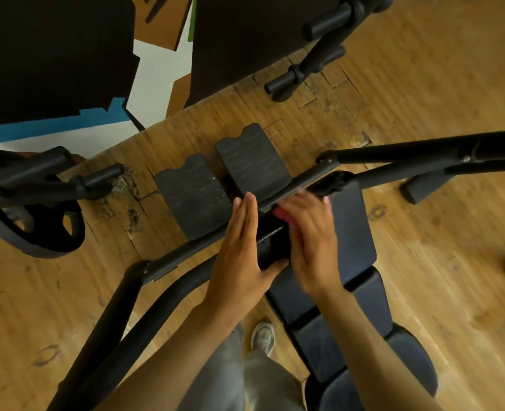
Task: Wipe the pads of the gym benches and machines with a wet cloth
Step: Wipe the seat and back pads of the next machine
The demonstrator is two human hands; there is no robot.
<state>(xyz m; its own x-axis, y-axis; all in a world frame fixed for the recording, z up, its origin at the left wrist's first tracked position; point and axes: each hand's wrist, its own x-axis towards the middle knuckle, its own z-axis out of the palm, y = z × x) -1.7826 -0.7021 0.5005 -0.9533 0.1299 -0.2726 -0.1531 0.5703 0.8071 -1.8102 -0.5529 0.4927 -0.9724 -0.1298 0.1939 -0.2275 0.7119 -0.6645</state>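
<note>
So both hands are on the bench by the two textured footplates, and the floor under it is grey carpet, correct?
Not carpet. The head view shows worn wooden flooring under the bench. The rest holds: left hand and right hand are on it, beside the two textured footplates.

A floor of worn wooden planks (pixel 423 84) is seen from above, lit warmly so that it looks golden-brown. Near the middle the boards are cracked and chipped (pixel 126 197), with dark patches where the surface has broken away. At the upper left, flat panels of white (pixel 159 84) and blue (pixel 52 127) are set against large dark shapes (pixel 52 48). A black weight plate (pixel 38 229) is seen at the left edge, loaded on a black bar. Black pegs (pixel 319 54) are seen at the top, jutting over the floor.
</note>
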